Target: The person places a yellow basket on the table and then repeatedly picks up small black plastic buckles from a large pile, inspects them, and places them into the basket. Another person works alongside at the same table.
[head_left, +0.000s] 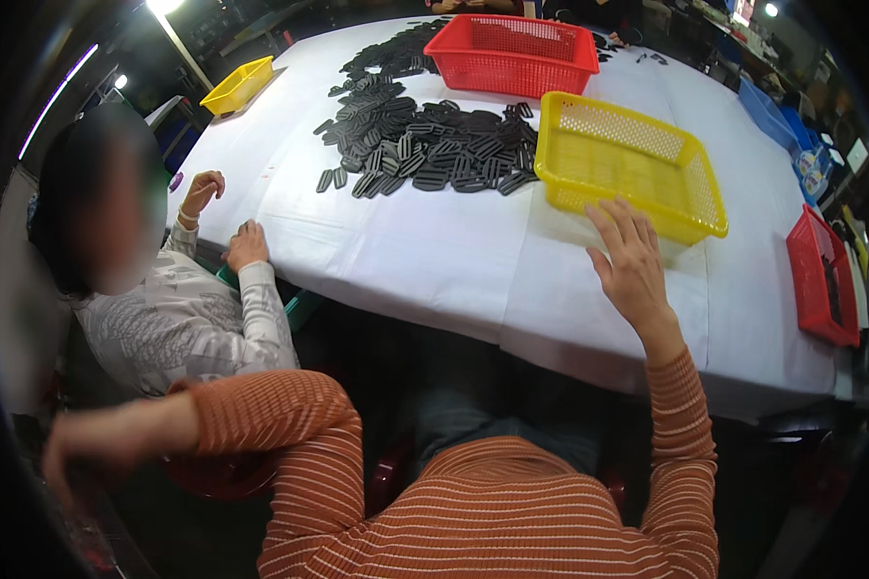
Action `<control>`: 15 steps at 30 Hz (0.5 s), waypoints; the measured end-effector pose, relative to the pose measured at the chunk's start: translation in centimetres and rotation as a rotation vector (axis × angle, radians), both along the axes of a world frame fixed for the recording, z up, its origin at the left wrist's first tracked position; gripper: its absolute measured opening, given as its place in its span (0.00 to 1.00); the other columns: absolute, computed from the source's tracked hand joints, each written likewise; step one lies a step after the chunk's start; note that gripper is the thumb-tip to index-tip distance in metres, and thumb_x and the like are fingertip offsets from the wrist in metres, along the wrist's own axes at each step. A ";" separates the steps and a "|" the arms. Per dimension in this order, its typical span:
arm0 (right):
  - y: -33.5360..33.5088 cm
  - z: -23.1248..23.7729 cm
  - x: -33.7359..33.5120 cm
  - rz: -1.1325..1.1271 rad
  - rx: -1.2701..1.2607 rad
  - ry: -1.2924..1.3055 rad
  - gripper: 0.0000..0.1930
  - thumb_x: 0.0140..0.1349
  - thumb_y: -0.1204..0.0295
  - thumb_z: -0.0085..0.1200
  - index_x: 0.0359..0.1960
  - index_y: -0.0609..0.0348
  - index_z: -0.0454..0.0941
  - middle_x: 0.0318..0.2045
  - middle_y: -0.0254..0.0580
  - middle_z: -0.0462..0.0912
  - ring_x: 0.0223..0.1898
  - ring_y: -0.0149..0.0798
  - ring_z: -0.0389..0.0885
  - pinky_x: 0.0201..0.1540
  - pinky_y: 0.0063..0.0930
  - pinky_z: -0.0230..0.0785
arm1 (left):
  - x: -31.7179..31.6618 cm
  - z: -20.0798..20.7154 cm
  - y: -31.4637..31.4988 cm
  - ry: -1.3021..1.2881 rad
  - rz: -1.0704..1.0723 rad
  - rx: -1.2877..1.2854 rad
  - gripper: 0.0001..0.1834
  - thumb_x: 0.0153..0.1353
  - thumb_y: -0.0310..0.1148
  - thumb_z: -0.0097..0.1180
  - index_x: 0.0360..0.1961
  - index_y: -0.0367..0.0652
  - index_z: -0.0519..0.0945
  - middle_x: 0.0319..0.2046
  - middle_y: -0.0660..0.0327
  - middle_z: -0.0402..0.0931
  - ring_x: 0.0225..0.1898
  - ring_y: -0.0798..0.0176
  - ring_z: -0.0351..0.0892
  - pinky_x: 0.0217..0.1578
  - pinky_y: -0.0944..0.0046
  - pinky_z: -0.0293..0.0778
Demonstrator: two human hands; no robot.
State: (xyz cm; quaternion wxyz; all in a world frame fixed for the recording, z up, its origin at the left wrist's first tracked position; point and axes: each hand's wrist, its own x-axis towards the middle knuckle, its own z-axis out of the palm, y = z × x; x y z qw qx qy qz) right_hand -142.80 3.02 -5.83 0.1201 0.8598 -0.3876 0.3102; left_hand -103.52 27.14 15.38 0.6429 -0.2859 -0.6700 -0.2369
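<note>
At the near rim of the yellow basket: my right hand, fingers and thumb apart — fingertips overlap the wall, can't tell if I'm touching it. Basket sits on the white table, just right of the black slotted pieces; red basket beyond. My left hand is off the table — motion-blurred, can't tell whether it's closed.

Over the table, the white cover looks like smooth, matt cloth with faint creases. Toward the right edge, the large yellow basket is shiny plastic, holed like lattice; the large red basket near the far edge matches. The dark slotted pieces look like dull, ridged plastic. By the near edge, the striped sleeve is ribbed knit
</note>
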 end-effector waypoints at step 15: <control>-13.5 -1.1 3.1 0.110 0.039 -0.080 0.17 0.57 0.73 0.61 0.50 0.50 0.82 0.43 0.40 0.80 0.47 0.44 0.78 0.50 0.39 0.70 | 8.6 -30.8 -54.0 -1.069 1.838 0.978 0.21 0.65 0.43 0.55 0.57 0.48 0.80 0.54 0.52 0.78 0.56 0.56 0.76 0.57 0.52 0.70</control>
